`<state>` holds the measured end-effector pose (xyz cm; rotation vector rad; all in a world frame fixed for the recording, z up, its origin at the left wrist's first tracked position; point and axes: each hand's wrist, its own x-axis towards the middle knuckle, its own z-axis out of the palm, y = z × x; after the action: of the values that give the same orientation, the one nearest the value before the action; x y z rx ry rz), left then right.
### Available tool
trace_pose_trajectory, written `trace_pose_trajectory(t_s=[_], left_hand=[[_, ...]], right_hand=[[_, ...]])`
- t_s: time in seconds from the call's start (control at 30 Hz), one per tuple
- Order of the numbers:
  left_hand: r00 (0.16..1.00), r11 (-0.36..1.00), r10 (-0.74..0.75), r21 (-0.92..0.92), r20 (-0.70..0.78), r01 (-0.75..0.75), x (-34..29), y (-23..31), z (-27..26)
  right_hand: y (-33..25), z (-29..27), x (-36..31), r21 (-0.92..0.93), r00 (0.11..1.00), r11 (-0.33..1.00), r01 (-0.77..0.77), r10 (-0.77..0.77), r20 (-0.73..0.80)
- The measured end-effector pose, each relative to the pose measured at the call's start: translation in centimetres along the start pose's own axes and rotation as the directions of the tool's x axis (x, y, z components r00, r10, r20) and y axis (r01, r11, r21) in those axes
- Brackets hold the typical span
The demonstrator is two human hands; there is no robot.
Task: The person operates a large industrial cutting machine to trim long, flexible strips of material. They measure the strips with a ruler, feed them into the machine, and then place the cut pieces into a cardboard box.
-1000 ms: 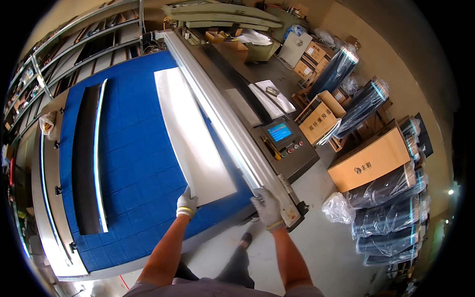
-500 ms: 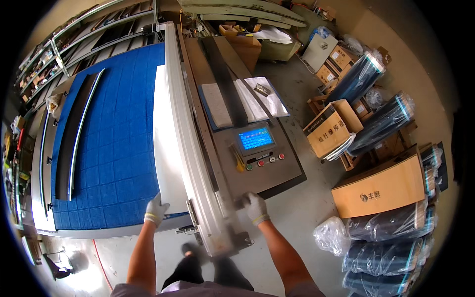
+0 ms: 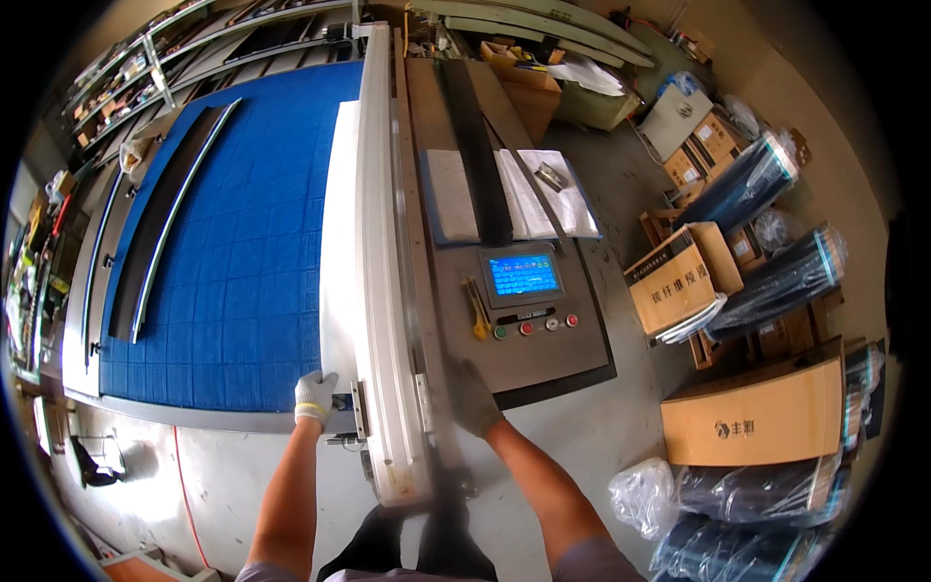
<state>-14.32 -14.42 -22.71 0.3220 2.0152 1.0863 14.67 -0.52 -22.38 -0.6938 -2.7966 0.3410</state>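
Observation:
My left hand [image 3: 315,396], in a pale glove with a yellowish cuff, is closed on the near end of a white sheet [image 3: 337,242]. This sheet lies on the blue bed of a long cutting table [image 3: 242,233], partly hidden under a pale metal beam [image 3: 383,252] that spans the table. On the beam's other side my right hand [image 3: 475,403], also gloved, is at the near edge of the control panel [image 3: 465,364]. Its fingers are dark and blurred, so their grip does not show. A lit screen [image 3: 522,274] and several round buttons sit on the panel.
A dark strip with a bright edge [image 3: 179,218] lies at the bed's left. Papers [image 3: 548,199], a long black bar [image 3: 475,155] and a yellow-handled tool [image 3: 479,325] rest on the panel. Cartons [image 3: 752,412] and plastic-wrapped rolls [image 3: 776,281] stand at right; shelves [image 3: 160,73] at far left.
The view has shifted. My right hand has moved left along the panel's near edge, closer to the beam. My left hand stays at the sheet's near end, and less of the sheet shows beside the beam.

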Motion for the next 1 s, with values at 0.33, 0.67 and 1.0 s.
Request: trace_pose_trajectory(t_s=[0.33, 0.67, 1.0], left_hand=[[0.962, 0.941, 0.202, 0.309, -0.184, -0.139, -0.9, -2.3, 0.1], [0.999, 0.987, 0.027, -0.157, -0.045, -0.034, 0.4, -3.1, 0.1], [0.955, 0.960, 0.155, -0.188, -0.251, -0.205, -0.4, -4.6, -1.2]], right_hand=[[0.0, 0.0, 1.3, 0.009, 0.992, 0.992, 0.127, -0.127, 0.008], [1.0, 1.4, -0.1, -0.089, 0.981, 0.978, 0.190, -0.192, -0.016], [1.4, 2.9, -0.6, -0.077, 0.968, 0.965, 0.249, -0.251, -0.009]])
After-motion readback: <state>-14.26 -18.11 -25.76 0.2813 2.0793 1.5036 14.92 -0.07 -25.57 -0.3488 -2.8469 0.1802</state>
